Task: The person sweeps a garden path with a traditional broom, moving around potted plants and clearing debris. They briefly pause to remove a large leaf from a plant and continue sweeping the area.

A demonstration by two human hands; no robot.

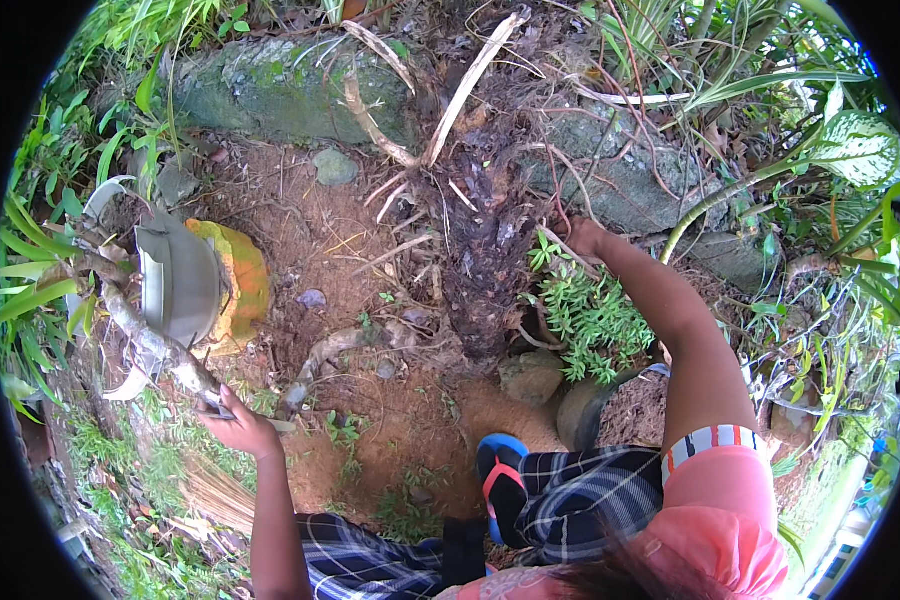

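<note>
My left hand (242,428) is closed around the lower end of a thick, greyish woody stem (150,325) that slants up to the left, with long green leaves at its top. A pale, narrow piece shows at the hand's right side; I cannot make out what it is. My right hand (582,240) reaches far forward among thin roots and reddish stems beside a dark, fibrous stump (485,255). Its fingers are curled and partly hidden, and what they grip is unclear. Just below that hand grows a small bushy green plant (595,325).
A grey pot (178,280) lies tipped beside a yellow container (235,285) at the left. Mossy stone blocks (290,90) edge the far side. Bare forked branches (460,90) stick up from the stump. A dark round pot (580,410) and a rock (530,376) sit near my sandal (503,480).
</note>
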